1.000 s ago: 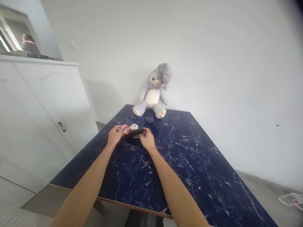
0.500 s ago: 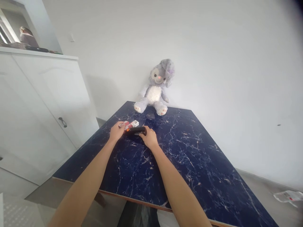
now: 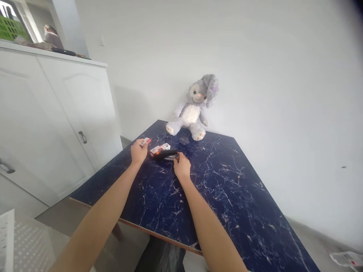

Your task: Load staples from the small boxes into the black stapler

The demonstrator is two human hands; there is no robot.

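Observation:
On the blue marbled table [image 3: 221, 181] lies a black stapler [image 3: 167, 152] with an orange spot at its left end and a metal strip along its lower side. My right hand [image 3: 182, 166] pinches the stapler's right end between thumb and fingers. Directly behind the stapler are small red-and-white boxes [image 3: 155, 149], one of them white with dark print [image 3: 165, 146]. My left hand [image 3: 138, 152], off to the left, grips another small red-and-white box [image 3: 146, 141], partly hidden by the fingers.
A grey plush toy [image 3: 190, 113] sits at the table's far end against the wall. White cabinets [image 3: 82, 102] stand to the left. A white perforated surface [image 3: 31, 241] shows at lower left, and a clear plastic item [image 3: 346, 259] lies on the floor at right.
My left hand has moved left, away from the stapler, with a small box in it. My right hand stays at the stapler's right end. The view has shifted slightly left.

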